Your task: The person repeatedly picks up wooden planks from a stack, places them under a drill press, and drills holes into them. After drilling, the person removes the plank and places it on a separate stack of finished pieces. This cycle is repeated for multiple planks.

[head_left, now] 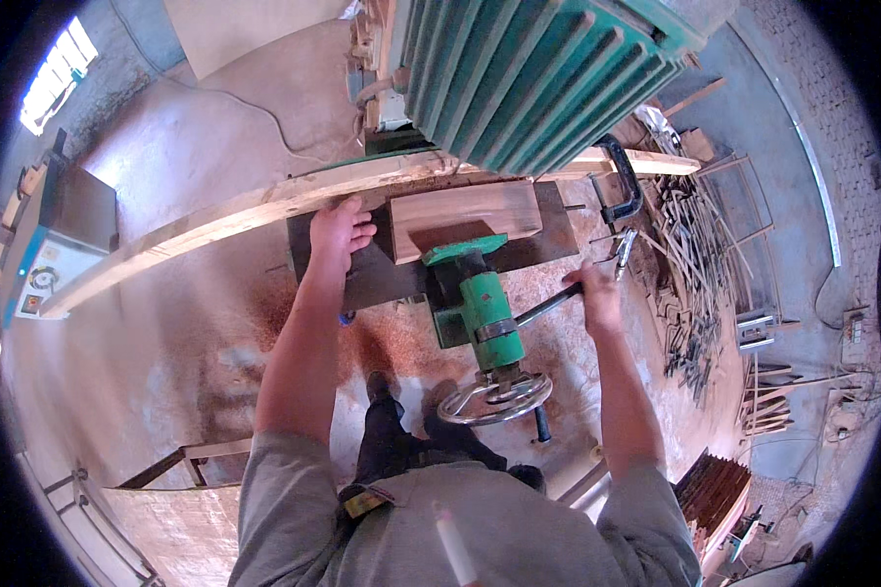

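Note:
A brown wooden block (465, 217) lies on the dark metal table (382, 279) of a green machine. The green clamp (489, 313), with its pad against the block's near side, carries a shiny handwheel (499, 399) at its near end. My right hand (599, 293) is closed around the dark end of a lever (548, 308) that slants out from the clamp. Left of the block, my left hand (339, 235) rests by the long wooden beam (362, 178) and the table, fingers loosely curled and slightly apart. What its palm touches is hidden.
The ribbed green motor housing (548, 78) hangs over the table's far side. A black C-clamp (625, 186) sits at the beam's right part. A grey control box (64, 240) stands left, near the beam's end. Piled wooden strips (700, 274) lie at right; sawdust covers the floor.

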Tool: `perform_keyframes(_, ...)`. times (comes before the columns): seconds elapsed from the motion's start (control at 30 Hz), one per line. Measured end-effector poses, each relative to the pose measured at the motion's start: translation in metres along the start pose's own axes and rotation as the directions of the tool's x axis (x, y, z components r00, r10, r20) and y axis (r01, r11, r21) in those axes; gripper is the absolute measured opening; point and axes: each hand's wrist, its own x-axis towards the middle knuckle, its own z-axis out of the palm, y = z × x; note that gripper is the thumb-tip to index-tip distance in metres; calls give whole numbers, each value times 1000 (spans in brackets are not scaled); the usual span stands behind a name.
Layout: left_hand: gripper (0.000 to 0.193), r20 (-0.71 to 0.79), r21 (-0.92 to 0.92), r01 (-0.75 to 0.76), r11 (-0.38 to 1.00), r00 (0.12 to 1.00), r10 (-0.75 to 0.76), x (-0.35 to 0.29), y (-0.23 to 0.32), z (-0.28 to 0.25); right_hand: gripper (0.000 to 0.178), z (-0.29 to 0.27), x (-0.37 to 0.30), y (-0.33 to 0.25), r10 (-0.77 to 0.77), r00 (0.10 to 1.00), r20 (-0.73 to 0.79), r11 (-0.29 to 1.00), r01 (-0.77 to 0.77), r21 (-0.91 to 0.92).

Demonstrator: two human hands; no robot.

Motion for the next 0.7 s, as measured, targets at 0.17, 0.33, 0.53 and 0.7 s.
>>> perform_keyframes(0.17,33,95,-263,92,960,993,-69,8,-5,-11,40,-33,-17,79,-57,978,-200,996,69,55)
perform_keyframes(0.33,26,19,-297,77,952,997,-75,16,4,-107,39,-65,-59,65,24,984,-179,975,17,223)
perform_keyframes(0.53,23,-8,-381,-192,904,979,204,-8,32,-283,41,-71,-102,76,190,954,-233,949,-117,293)
perform_keyframes(0.7,22,-20,-402,-575,713,784,621,-79,68,-336,33,-55,-116,25,-114,973,-200,991,126,51)
